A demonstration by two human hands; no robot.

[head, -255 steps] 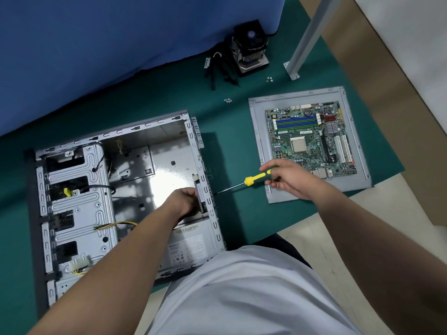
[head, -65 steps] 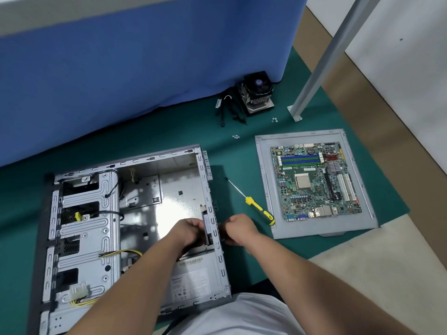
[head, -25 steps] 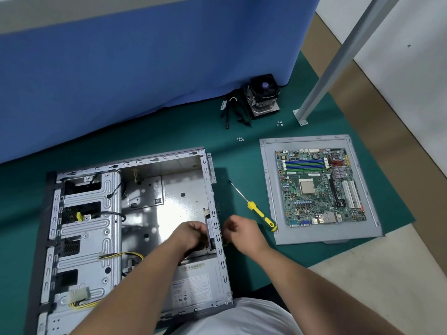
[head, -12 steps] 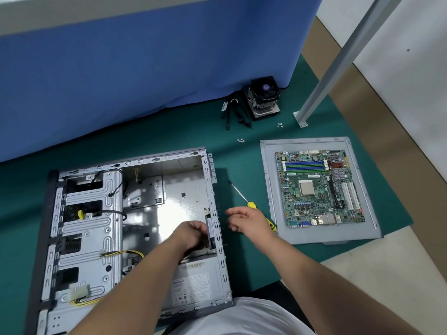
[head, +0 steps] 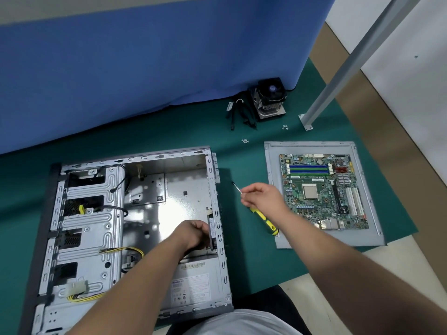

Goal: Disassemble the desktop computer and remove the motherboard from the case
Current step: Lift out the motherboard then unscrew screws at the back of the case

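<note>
Inside the open case point(head: 169, 189), the left hand point(head: 193, 234) grips a part.

The case point(head: 135, 213) is lying open on its side near the mat's point(head: 254, 267) front left corner, grey metal, showing drive bays along its left and a power supply at its near end. The motherboard point(head: 324, 189) is lying flat, out of the case, on a grey panel point(head: 272, 165) towards the mat's right edge, green, component side up.

Screwdriver point(head: 256, 209) lies between case point(head: 219, 213) and motherboard point(head: 324, 192).
</note>
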